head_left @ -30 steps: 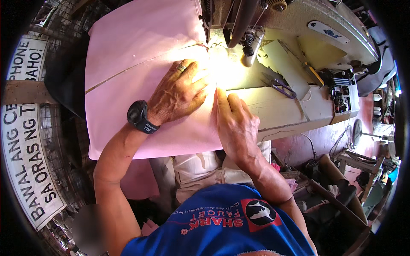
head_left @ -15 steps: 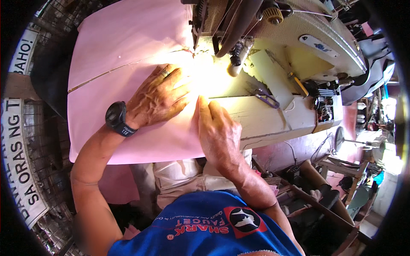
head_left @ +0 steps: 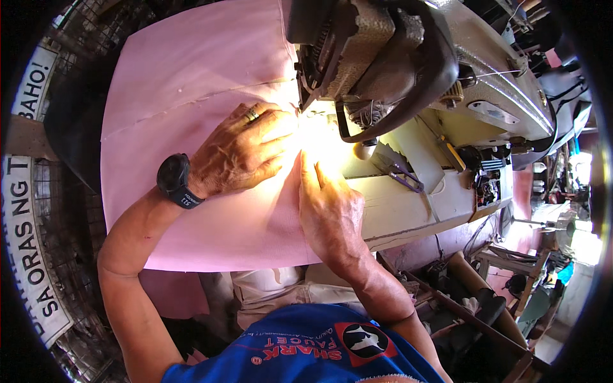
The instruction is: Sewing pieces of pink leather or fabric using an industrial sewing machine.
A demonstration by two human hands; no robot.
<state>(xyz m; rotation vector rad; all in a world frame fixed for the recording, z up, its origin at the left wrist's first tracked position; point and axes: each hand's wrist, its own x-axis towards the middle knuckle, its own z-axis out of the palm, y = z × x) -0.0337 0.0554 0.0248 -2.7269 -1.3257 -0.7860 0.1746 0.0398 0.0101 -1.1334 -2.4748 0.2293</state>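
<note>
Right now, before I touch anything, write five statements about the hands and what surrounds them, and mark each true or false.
1. The left hand lies on the pink sheet. True.
2. The watch is on the right wrist. False: the black watch is on the left wrist.
3. The purple-handled snips lie to the right of the right hand. True.
4. The area around the fingertips is in deep shadow. False: bright light falls there, washing out detail.
5. The yellow-handled tool lies on the pink sheet. False: the yellow-handled tool lies off to the right of the sheet.
</note>
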